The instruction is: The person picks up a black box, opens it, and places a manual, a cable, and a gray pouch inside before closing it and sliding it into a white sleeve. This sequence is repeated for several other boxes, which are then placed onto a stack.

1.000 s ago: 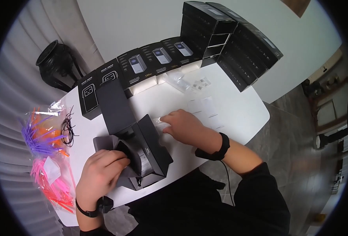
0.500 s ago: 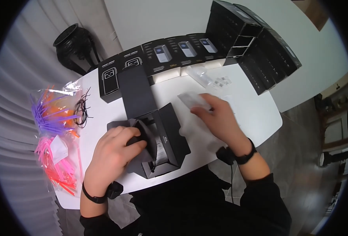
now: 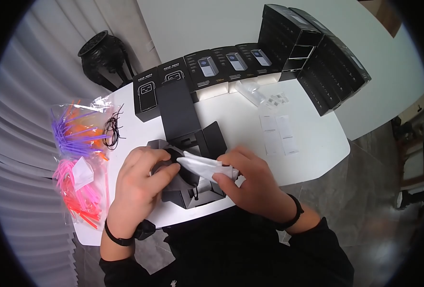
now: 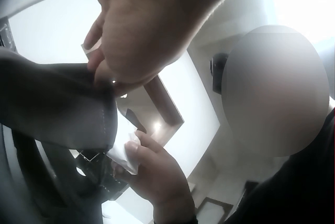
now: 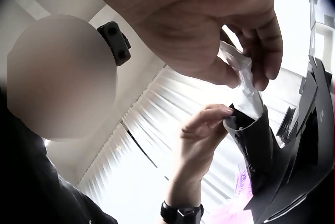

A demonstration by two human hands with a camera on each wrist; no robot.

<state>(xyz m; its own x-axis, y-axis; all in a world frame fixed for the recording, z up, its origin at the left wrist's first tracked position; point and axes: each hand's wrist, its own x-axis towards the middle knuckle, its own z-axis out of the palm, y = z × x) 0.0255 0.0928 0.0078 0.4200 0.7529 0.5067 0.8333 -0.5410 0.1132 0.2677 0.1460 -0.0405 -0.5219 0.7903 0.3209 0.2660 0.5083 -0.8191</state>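
A dark grey cloth pouch (image 5: 255, 148) rises from an open black box (image 3: 214, 138) at the table's front edge. My left hand (image 3: 141, 179) pinches the pouch's rim between thumb and fingers, and its mouth gapes. A crumpled, folded white plastic packet (image 3: 202, 167) is pinched in my right hand (image 3: 250, 184). In the right wrist view the packet's lower end dips into the pouch mouth, right beside the left fingertips. A small black cord end hangs at the box's near side. The bottom of the pouch is hidden inside the box.
Several black printed boxes (image 3: 205, 69) line the back, with taller stacks (image 3: 334, 67) at the right. A clear plastic bottle-like item (image 3: 251, 93), small packets (image 3: 276, 100) and paper slips (image 3: 280, 134) lie mid-right. Bags of coloured sticks (image 3: 78, 138) and black ties (image 3: 112, 129) lie left.
My right hand has lifted the white packet off the table and brought it left to the pouch mouth. The left hand keeps its hold on the pouch. The head view has shifted.
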